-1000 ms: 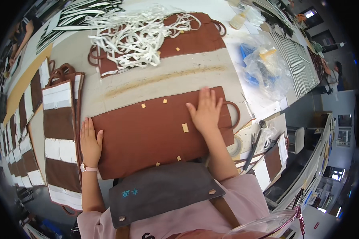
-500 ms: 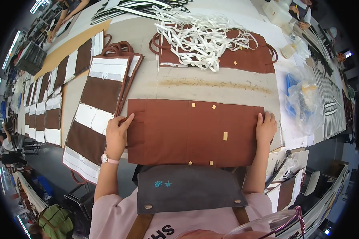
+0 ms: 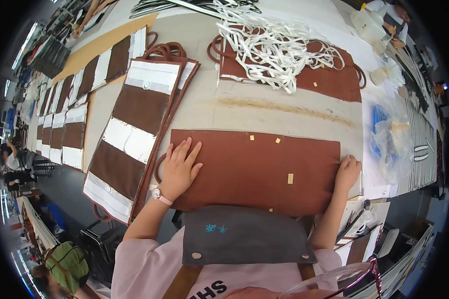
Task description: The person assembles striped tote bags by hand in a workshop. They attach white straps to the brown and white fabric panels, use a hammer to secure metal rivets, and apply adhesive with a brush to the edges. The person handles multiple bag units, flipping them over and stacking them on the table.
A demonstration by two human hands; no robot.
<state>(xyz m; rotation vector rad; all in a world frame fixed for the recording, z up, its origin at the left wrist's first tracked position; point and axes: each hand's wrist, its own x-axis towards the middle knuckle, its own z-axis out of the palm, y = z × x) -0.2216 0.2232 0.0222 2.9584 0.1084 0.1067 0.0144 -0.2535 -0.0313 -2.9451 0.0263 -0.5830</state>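
A flat reddish-brown bag (image 3: 234, 164) lies crosswise on the table before me, with small tan tabs stuck along it. Part of its brown loop handle (image 3: 157, 168) sticks out at the left end. My left hand (image 3: 181, 167) rests flat on that end, fingers spread over the fabric. At the right end, my right hand (image 3: 347, 173) holds the edge with bent fingers; its grip underneath is partly hidden. A dark grey flap of my apron (image 3: 249, 236) meets the bag's near edge.
A stack of brown-and-white banded bag pieces (image 3: 129, 134) lies close on the left, more rows beyond. At the back, tangled white tape (image 3: 279, 50) covers another brown bag (image 3: 334, 84). Clear plastic bags (image 3: 389, 137) and white strips (image 3: 421, 134) lie right. Co-workers sit across the table.
My left hand has moved from the bag's left edge onto its top face and flattened. The right hand stays at the right edge. The whole view has shifted a little.
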